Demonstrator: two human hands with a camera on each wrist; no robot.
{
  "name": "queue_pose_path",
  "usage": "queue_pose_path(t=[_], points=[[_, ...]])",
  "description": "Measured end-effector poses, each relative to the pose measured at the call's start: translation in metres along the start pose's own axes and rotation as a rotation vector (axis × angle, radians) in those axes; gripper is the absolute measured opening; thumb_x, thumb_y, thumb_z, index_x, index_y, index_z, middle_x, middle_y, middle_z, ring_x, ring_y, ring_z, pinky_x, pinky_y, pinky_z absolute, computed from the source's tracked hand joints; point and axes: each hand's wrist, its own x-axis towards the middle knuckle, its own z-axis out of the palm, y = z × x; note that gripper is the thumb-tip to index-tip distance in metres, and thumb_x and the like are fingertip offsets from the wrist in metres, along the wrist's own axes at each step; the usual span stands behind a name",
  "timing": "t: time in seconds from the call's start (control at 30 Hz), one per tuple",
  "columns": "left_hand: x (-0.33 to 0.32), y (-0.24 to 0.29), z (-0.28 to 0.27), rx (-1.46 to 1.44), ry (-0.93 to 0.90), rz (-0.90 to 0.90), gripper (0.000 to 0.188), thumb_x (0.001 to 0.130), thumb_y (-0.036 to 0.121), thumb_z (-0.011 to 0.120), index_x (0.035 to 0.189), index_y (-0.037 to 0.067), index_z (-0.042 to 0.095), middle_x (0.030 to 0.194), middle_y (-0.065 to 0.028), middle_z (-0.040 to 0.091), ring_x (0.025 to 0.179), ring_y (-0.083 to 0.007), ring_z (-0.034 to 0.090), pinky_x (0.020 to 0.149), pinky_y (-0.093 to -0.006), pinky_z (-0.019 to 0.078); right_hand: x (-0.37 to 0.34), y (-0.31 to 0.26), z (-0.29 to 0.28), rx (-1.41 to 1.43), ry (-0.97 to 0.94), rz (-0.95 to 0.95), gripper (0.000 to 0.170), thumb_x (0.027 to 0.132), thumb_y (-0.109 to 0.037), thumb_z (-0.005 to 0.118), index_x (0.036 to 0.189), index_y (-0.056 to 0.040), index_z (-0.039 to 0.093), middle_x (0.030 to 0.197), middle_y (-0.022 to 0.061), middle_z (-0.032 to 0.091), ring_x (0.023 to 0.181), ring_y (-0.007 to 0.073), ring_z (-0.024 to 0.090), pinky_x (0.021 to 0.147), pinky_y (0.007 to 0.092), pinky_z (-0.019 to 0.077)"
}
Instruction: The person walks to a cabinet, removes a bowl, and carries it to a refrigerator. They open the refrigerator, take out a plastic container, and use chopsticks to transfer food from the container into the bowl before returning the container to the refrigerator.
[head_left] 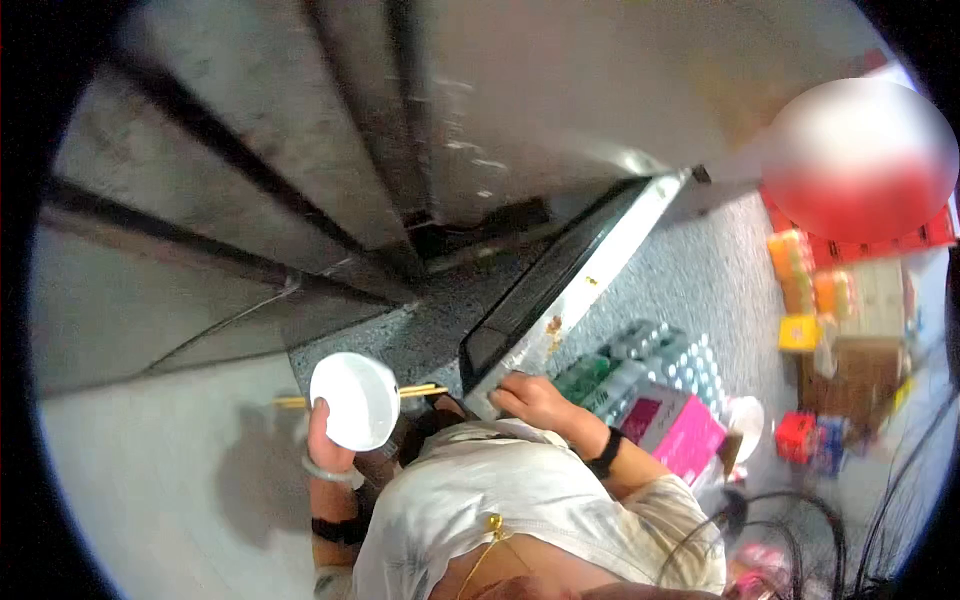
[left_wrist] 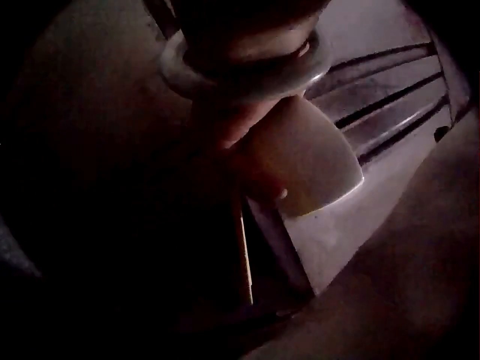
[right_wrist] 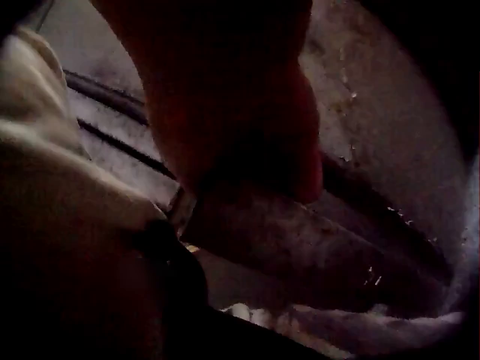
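Note:
A white bowl (head_left: 356, 401) is gripped at its rim by the left hand (head_left: 332, 442), the thumb lying over the edge. Wooden chopsticks (head_left: 424, 391) stick out on both sides of the bowl, held under it. The left wrist view shows the bowl (left_wrist: 307, 161), a chopstick (left_wrist: 245, 255) and the left hand (left_wrist: 247, 161), dimly lit. The right hand (head_left: 535, 400) curls round the near end of a white-edged metal door or panel (head_left: 590, 285). In the dark right wrist view, the right hand (right_wrist: 240, 142) covers the edge of the panel (right_wrist: 300, 240).
Grey walls with dark bars (head_left: 240, 155) stand ahead and to the left. Right of the panel, shrink-wrapped bottles (head_left: 655, 365) and a pink box (head_left: 672, 432) sit on the speckled floor. Yellow (head_left: 799, 332) and red boxes (head_left: 796, 436) lie farther right, near a blurred figure (head_left: 860, 160).

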Motion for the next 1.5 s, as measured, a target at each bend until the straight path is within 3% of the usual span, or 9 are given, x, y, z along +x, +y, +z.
queue_pose_path(t=[0.17,0.43,0.7,0.8,0.87,1.03,1.2,1.37,1.5], points=[[0.039,-0.012,0.053,0.043,-0.201,-0.304,0.058,0.082,0.031,0.047,0.128,-0.001,0.031,0.123,-0.0179,0.045,0.112,-0.0307,0.045,0.095,-0.0407,0.0376,-0.087,-0.014,-0.037,0.106,-0.004,0.423,0.027,0.073,-0.028,0.059,0.079,-0.0015,0.058,0.076,0.0173,0.055,0.071,0.0346,0.054,0.064,0.0385,0.0441],[0.032,-0.074,0.147,0.354,-0.527,-0.596,0.058,0.078,0.036,0.053,0.121,-0.001,0.042,0.111,-0.0162,0.054,0.101,-0.0252,0.054,0.086,-0.0352,0.0441,-0.166,-0.024,-0.071,-0.503,0.759,0.4,0.031,0.068,-0.011,0.062,0.096,-0.0016,0.054,0.092,0.0165,0.054,0.083,0.0349,0.054,0.071,0.0391,0.0451],[0.031,-0.125,0.181,0.562,-0.748,-0.742,0.055,0.079,0.031,0.05,0.12,-0.004,0.042,0.109,-0.0151,0.056,0.099,-0.0206,0.055,0.085,-0.0303,0.0436,-0.123,0.001,-0.033,0.293,0.349,0.206,0.046,0.074,-0.014,0.059,0.117,-0.0041,0.046,0.096,0.0216,0.056,0.087,0.0344,0.056,0.077,0.0398,0.0453],[0.041,-0.137,0.198,0.636,-0.837,-0.816,0.055,0.078,0.03,0.052,0.121,-0.004,0.042,0.109,-0.0144,0.056,0.098,-0.021,0.055,0.085,-0.0293,0.0435,-0.117,0.03,-0.013,0.593,0.419,0.214,0.036,0.077,-0.014,0.058,0.11,-0.0033,0.051,0.087,0.0202,0.059,0.078,0.0303,0.059,0.07,0.0387,0.0464],[0.068,-0.141,0.193,0.621,-0.87,-0.849,0.056,0.077,0.029,0.053,0.121,-0.004,0.042,0.109,-0.0145,0.056,0.098,-0.0209,0.056,0.084,-0.0293,0.044,-0.118,0.048,-0.022,0.499,0.473,0.738,0.027,0.078,-0.013,0.058,0.102,-0.0019,0.054,0.077,0.0136,0.06,0.071,0.0214,0.059,0.061,0.0347,0.0462],[0.124,-0.135,0.2,0.726,-0.752,-0.784,0.056,0.076,0.024,0.055,0.122,-0.003,0.041,0.111,-0.0155,0.054,0.103,-0.0217,0.053,0.088,-0.0323,0.0425,-0.099,0.025,-0.049,0.865,0.746,0.494,0.038,0.08,-0.017,0.058,0.114,-0.003,0.049,0.078,-0.0004,0.057,0.071,0.0079,0.053,0.061,0.0266,0.0455],[0.153,-0.146,0.253,0.937,-1.206,-0.62,0.068,0.077,0.032,0.056,0.131,-0.002,0.031,0.125,-0.0161,0.044,0.112,-0.0238,0.047,0.095,-0.0341,0.0359,-0.068,0.011,-0.072,0.583,0.932,0.695,0.035,0.074,-0.01,0.05,0.107,-0.0015,0.048,0.075,0.0197,0.06,0.067,0.0298,0.06,0.062,0.0362,0.0467],[0.253,-0.192,0.277,0.816,-0.987,-0.621,0.063,0.088,0.046,0.041,0.133,0.005,0.026,0.118,-0.0159,0.046,0.093,-0.0227,0.057,0.069,-0.0309,0.0507,-0.121,-0.015,-0.098,0.656,1.291,0.763,0.039,0.065,-0.002,0.048,0.103,0.001,0.054,0.087,0.0061,0.059,0.075,0.0154,0.057,0.067,0.029,0.0469],[0.423,-0.253,0.258,0.629,-0.103,-0.493,0.064,0.088,0.047,0.042,0.134,0.007,0.025,0.117,-0.0183,0.047,0.095,-0.0274,0.05,0.076,-0.0379,0.0444,-0.194,-0.031,-0.113,0.662,1.884,0.769,0.048,0.062,-0.002,0.043,0.109,0.0063,0.047,0.084,0.0112,0.059,0.064,0.0184,0.059,0.054,0.0266,0.0493]])
